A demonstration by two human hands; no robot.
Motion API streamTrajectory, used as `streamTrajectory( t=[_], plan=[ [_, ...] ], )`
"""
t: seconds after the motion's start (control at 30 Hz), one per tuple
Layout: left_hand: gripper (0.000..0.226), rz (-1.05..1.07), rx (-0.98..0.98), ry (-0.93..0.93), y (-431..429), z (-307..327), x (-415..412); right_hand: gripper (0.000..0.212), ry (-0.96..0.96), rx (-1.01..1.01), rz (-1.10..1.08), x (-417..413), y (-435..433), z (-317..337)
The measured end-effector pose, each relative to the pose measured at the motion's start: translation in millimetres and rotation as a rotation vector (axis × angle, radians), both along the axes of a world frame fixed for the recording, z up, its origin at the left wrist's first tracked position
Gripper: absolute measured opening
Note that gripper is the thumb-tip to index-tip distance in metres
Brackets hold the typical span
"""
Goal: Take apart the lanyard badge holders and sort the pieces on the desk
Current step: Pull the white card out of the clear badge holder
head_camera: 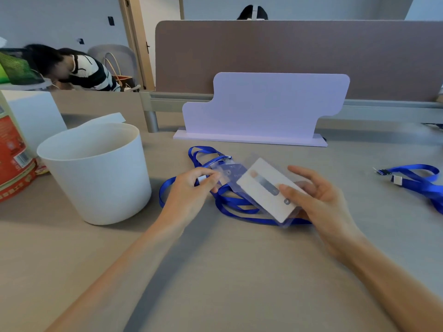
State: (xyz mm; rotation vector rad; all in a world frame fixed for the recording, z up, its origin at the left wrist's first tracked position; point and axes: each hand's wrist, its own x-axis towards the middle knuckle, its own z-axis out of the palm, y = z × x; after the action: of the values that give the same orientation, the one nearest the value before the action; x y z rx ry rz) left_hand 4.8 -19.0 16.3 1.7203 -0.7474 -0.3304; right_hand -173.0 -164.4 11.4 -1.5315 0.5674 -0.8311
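Mid-frame: pinching the lanyard clip (202, 179) with left hand (189, 188), clamping the badge holder (261, 188) between right hand (318, 200) thumb and fingers. Unclipping step, seemingly. Next: pull clip free.

Bare forearms; left hand (190, 188), right hand (322, 202) bare.

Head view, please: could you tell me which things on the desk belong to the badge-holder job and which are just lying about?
Belong: clear badge holder with its white card, in the right hand; blue lanyard, pinched by the left hand; second blue lanyard at the right.
Lying about: white bucket; red-labelled container; lilac stand.
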Motion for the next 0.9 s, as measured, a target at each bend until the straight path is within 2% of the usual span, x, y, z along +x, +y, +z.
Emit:
streamTrajectory(
  t=[0.17, 0.37, 0.5, 0.9],
  plan=[
    [0.015, -0.045, 0.030, -0.007, 0, 1, -1, 0.022, -0.087, 0.057, -0.162, -3, -6, 2],
    [0.014, -0.201, 0.148, 0.020, -1, 2, -9, 0.014, -0.069, 0.065, -0.172, -1, -6, 3],
    [0.019, -0.257, 0.144, 0.086, -2, 4, -13, 0.011, -0.071, 0.058, -0.170, -2, -6, 3],
    [0.025, -0.323, 0.098, 0.205, 2, 14, -20, 0.021, -0.028, 0.013, -0.196, 0, -6, 0]
  ],
)
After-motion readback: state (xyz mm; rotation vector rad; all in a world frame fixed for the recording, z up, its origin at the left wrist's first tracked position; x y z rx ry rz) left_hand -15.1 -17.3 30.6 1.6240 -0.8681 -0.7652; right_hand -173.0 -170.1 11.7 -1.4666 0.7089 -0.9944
